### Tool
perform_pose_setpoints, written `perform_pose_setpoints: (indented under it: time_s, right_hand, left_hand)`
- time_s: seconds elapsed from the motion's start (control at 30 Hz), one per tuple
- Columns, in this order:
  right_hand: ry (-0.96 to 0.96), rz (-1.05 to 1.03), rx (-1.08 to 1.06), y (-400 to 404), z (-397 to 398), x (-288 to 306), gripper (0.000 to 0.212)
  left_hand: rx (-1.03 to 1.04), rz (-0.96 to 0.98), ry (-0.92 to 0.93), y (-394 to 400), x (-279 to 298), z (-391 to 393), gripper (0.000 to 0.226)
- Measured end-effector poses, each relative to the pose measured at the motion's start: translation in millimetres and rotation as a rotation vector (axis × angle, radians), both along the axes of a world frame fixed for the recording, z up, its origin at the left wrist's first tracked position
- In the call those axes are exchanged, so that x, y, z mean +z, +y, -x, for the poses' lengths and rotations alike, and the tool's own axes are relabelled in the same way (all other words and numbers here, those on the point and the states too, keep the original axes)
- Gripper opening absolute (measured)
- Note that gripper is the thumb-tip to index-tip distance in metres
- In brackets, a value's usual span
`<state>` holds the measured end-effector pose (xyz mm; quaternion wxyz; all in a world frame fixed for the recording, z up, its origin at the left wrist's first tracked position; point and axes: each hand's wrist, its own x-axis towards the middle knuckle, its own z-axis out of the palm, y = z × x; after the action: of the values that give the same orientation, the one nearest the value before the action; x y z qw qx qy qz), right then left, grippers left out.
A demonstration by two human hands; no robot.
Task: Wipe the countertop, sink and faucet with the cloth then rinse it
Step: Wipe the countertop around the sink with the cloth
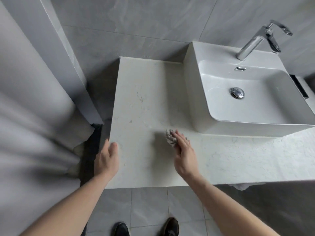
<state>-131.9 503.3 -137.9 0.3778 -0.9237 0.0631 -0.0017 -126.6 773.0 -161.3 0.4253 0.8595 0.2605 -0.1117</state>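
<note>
A pale marble countertop [144,103] runs across the middle of the head view. On its right stands a white rectangular vessel sink [221,123] with a chrome drain plug [237,92] and a chrome faucet [255,41] at the back. My right hand [184,150] presses a small grey-white bunched cloth [170,137] flat against the counter, just in front of the sink's left corner; most of the cloth is hidden under my fingers. My left hand [107,157] rests on the counter's left front edge, fingers curled over the side, holding nothing.
Grey tiled walls stand behind the counter, and a pale curtain [34,108] hangs at the left. Grey floor tiles and my two dark shoes [146,227] show below the counter's front edge. A dark slot [300,86] sits at the sink's right.
</note>
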Motion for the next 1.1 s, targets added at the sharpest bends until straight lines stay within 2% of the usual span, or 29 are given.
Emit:
perform_pose_setpoints:
  time_s: [0.1, 0.2, 0.3, 0.37, 0.43, 0.57, 0.7, 0.8, 0.87, 0.93, 1.03, 1.1]
  right_hand:
    - [-0.099, 0.092, -0.072, -24.1, -61.3, 7.7, 0.043]
    - [0.005, 0.181, -0.042, -23.3, -106.3, -4.5, 0.046]
    - [0.096, 0.356, -0.007, 6.8, -111.8, -27.1, 0.055]
    - [0.026, 0.378, 0.096, 31.5, -92.3, -33.5, 0.057]
    - [-0.029, 0.370, 0.286, 52.3, -59.8, -33.2, 0.059]
    - [-0.031, 0.295, 0.542, 62.6, 16.8, -24.4, 0.061]
    - [-0.045, 0.197, 0.664, 54.3, 80.2, -18.7, 0.050]
    - [-0.049, 0.170, 0.730, 42.5, 86.4, -17.7, 0.048]
    - [-0.068, 0.138, 0.687, 35.3, 63.9, -13.1, 0.051]
    - [-0.104, 0.107, 0.543, 30.0, 19.1, -5.0, 0.049]
    - [-0.145, 0.124, 0.331, 27.9, -76.2, 4.8, 0.042]
    - [-0.101, 0.188, 0.253, 30.7, -139.9, 2.4, 0.042]
  left_hand:
    - [-0.008, -0.007, -0.014, 2.0, -4.9, -1.0, 0.064]
    - [-0.008, -0.033, -0.022, 2.3, -9.4, -2.8, 0.062]
    - [-0.011, -0.051, -0.030, 1.0, -9.8, -2.7, 0.058]
    - [-0.023, -0.055, -0.037, 1.4, -8.6, -2.3, 0.055]
    - [-0.022, -0.052, -0.051, 3.5, -7.2, -2.3, 0.051]
    - [-0.019, -0.030, -0.005, 2.3, 3.2, -1.4, 0.056]
    - [-0.028, -0.023, -0.001, -0.8, 6.8, -1.6, 0.059]
    - [-0.030, -0.037, 0.006, -1.1, 6.7, -1.6, 0.059]
    - [-0.014, -0.024, 0.005, -1.7, 7.2, -1.4, 0.058]
    - [0.002, -0.013, 0.004, -2.8, 7.3, -1.5, 0.056]
    - [0.018, -0.006, 0.014, -2.9, 5.0, -1.6, 0.058]
    - [0.001, -0.017, -0.018, -0.9, -0.3, -0.8, 0.060]
